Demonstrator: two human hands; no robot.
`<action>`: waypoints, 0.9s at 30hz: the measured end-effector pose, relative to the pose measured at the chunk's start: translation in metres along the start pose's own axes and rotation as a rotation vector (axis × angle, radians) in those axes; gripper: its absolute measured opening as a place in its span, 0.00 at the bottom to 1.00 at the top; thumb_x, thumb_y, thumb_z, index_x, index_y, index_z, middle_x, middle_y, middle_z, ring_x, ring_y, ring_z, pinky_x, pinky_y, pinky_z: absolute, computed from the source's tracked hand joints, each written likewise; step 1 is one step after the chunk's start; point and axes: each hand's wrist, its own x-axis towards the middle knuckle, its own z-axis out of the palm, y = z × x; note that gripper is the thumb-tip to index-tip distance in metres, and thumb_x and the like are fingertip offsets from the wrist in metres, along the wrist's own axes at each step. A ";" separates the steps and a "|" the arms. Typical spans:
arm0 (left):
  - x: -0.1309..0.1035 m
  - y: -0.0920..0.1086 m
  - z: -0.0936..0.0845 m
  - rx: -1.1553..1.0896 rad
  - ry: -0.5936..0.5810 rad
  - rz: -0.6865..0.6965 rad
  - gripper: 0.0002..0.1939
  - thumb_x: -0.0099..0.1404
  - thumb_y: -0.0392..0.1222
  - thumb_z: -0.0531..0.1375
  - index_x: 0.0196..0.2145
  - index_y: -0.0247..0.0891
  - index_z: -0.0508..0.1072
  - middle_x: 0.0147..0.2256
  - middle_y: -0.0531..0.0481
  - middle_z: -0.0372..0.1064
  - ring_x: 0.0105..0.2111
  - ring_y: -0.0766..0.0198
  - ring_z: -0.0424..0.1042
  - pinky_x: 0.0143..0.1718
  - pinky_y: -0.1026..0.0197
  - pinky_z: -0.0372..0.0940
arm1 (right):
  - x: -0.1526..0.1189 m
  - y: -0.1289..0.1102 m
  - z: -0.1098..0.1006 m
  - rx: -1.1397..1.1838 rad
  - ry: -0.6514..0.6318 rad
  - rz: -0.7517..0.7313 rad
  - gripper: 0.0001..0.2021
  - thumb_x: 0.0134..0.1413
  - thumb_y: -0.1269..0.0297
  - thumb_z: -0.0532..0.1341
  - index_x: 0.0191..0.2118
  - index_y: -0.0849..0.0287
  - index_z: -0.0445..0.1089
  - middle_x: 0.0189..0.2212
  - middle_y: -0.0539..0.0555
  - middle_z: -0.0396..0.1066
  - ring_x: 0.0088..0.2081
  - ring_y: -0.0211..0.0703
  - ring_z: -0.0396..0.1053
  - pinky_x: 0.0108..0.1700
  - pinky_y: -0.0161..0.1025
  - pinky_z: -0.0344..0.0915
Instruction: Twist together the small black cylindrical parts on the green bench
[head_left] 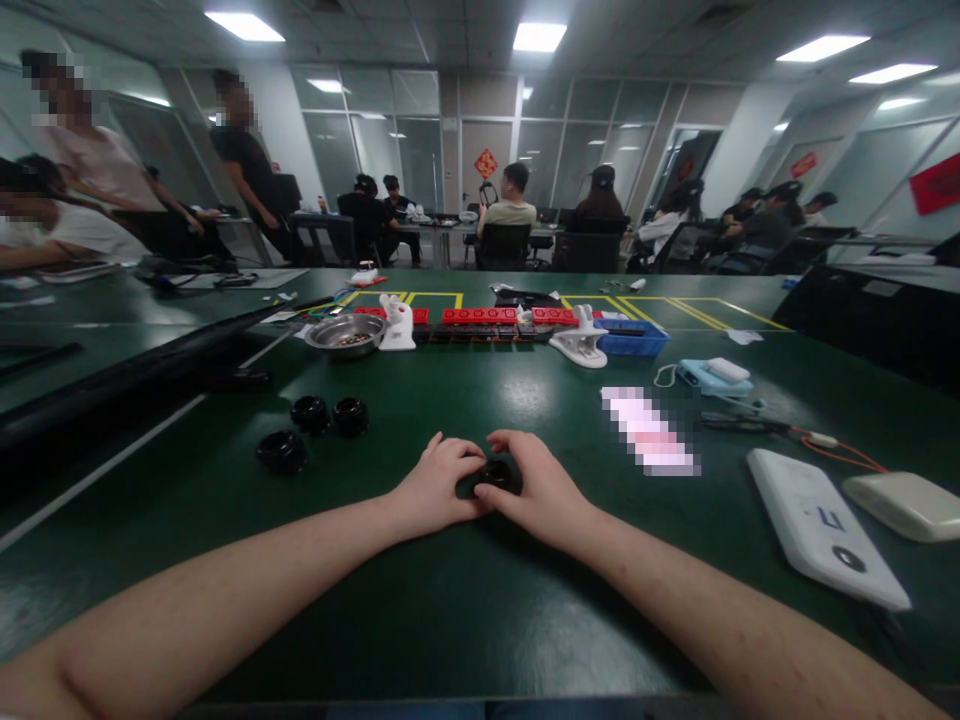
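Near the middle of the green table, a small glossy black round part [498, 476] sits between my two hands. My left hand [444, 484] curves round its left side, with the fingertips at its edge. From the right, my right hand [536, 484] wraps round the same part, thumb in front and fingers behind. The hands meet at the thumbs, and the fingers hide much of the part. Three similar black parts stand to the left: one in front [282, 452], one behind it [310, 414] and one beside that [350, 415].
Behind are a metal bowl [346, 348], white stands [396, 324], a red strip [480, 315] and a blue tray [637, 343]. A white device [829, 530] and cables lie right. A long black bar [142, 365] lies left. People sit and stand beyond the table [480, 610].
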 end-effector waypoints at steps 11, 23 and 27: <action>0.000 0.001 0.000 0.019 0.011 0.002 0.16 0.52 0.49 0.59 0.38 0.41 0.69 0.44 0.47 0.62 0.48 0.53 0.59 0.53 0.38 0.40 | -0.003 0.002 0.001 0.090 -0.030 -0.068 0.29 0.41 0.75 0.56 0.52 0.59 0.51 0.47 0.57 0.61 0.49 0.45 0.59 0.51 0.46 0.56; 0.000 0.001 0.000 0.010 0.006 -0.002 0.18 0.52 0.49 0.58 0.40 0.41 0.68 0.44 0.47 0.62 0.47 0.55 0.59 0.53 0.38 0.40 | -0.002 0.000 0.000 0.024 -0.008 -0.017 0.23 0.41 0.74 0.57 0.48 0.59 0.56 0.39 0.55 0.66 0.42 0.44 0.63 0.46 0.44 0.59; 0.000 0.000 0.000 0.017 0.004 0.001 0.17 0.51 0.49 0.59 0.38 0.40 0.68 0.44 0.47 0.62 0.47 0.54 0.59 0.54 0.38 0.39 | -0.003 0.003 0.001 0.019 0.000 -0.048 0.26 0.40 0.73 0.58 0.50 0.60 0.55 0.44 0.57 0.63 0.46 0.46 0.60 0.48 0.45 0.58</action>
